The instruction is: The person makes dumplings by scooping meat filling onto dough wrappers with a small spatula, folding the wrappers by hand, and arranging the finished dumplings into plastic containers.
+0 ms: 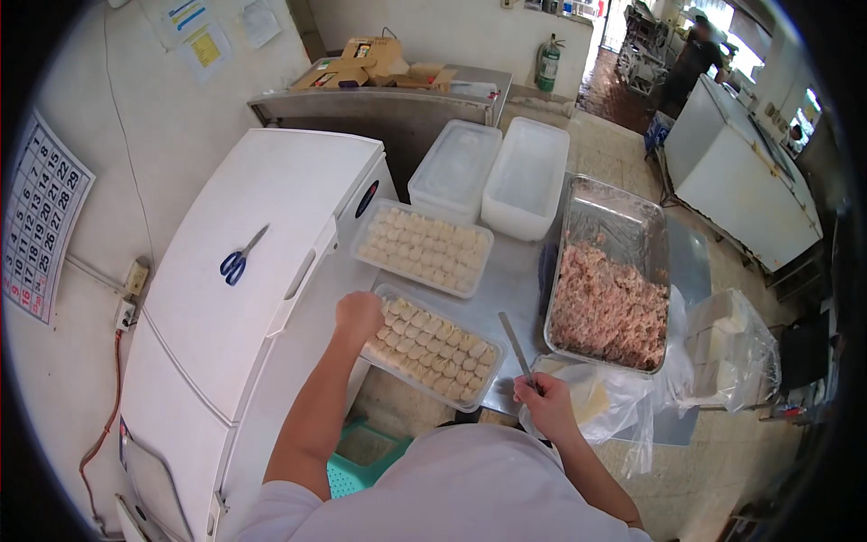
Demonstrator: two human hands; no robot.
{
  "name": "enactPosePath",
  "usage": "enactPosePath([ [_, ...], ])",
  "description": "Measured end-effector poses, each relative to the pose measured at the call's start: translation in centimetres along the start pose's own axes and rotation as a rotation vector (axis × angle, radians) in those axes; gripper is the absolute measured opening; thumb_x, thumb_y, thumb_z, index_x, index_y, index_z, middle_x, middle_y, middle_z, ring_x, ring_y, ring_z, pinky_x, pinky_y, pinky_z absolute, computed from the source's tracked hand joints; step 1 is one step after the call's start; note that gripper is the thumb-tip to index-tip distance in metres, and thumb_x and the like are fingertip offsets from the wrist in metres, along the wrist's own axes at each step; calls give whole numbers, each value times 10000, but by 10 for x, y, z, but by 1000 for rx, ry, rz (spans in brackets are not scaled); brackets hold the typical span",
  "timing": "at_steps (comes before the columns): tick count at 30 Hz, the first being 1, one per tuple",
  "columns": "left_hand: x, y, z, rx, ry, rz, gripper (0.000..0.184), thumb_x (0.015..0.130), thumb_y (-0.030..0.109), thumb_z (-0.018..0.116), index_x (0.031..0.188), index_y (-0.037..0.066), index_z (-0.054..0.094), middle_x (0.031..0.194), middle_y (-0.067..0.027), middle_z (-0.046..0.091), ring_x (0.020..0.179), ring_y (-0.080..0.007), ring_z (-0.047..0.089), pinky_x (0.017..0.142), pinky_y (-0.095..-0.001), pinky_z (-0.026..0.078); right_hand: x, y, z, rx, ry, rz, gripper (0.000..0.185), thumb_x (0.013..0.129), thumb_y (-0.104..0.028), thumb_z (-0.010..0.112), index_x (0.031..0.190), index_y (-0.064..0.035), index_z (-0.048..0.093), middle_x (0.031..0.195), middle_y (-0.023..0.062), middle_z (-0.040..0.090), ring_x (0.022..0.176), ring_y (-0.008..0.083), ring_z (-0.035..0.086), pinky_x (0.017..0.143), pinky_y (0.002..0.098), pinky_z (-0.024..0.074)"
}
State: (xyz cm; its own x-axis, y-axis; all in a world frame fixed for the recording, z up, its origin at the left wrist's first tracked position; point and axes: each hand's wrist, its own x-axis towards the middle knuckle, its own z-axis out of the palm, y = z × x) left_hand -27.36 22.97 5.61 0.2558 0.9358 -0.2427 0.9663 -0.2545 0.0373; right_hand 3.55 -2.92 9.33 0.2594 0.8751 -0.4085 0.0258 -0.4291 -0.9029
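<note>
My left hand (358, 316) is closed at the upper left corner of the nearer plastic tray (492, 371), over the end of its rows of dumplings (433, 349). What its fingers hold, if anything, is hidden. In my right hand (546, 402) is the handle of a flat metal spatula (515, 341), its blade pointing up and left. Beyond the nearer tray sits a second tray of dumplings (423, 246). A deep metal pan (618, 194) of ground meat filling (608, 303) stands to the right. Plastic bags with pale wrappers (591, 400) lie below the pan.
Two translucent containers (526, 172) stand behind the trays. Blue scissors (237, 262) lie on the white freezer (262, 194) at left. Bagged white packs (722, 348) are at the right table edge. A green stool (361, 470) is below. Another person (694, 63) stands far off.
</note>
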Motion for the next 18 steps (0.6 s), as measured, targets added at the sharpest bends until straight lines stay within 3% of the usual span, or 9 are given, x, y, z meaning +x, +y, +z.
enactPosePath([
  [4,1,-8,-4,7,-100,51,204,817,160,637,931,55,770,988,-204,746,964,-359,724,833,-451,581,1,3,-2,-3,3,-9,199,940,-142,675,998,44,713,777,38,692,718,93,611,684,258,493],
  [7,14,-13,-5,-30,-124,-77,332,803,152,628,1077,237,795,1011,-137,753,961,-343,717,851,-437,574,0,6,-4,-10,13,-15,202,943,-147,673,999,42,713,776,40,694,716,94,613,685,263,495],
  [10,6,-11,-7,-125,-25,-25,243,807,163,642,1001,142,787,995,-161,753,946,-351,723,836,-446,578,0,10,-5,15,25,-14,207,945,-155,672,1001,40,714,777,41,696,717,94,614,687,265,496],
  [16,-7,6,-16,24,-105,20,316,785,156,653,1061,216,797,955,-136,756,910,-333,727,815,-431,577,1,19,-7,26,17,-1,211,946,-156,672,1011,41,712,786,43,698,725,96,617,692,265,496],
  [18,-10,4,-11,-15,-33,49,256,782,156,653,995,164,797,947,-148,754,903,-330,729,804,-431,579,1,18,-7,35,16,-7,210,946,-153,670,1011,42,711,786,44,697,726,96,618,692,265,496],
])
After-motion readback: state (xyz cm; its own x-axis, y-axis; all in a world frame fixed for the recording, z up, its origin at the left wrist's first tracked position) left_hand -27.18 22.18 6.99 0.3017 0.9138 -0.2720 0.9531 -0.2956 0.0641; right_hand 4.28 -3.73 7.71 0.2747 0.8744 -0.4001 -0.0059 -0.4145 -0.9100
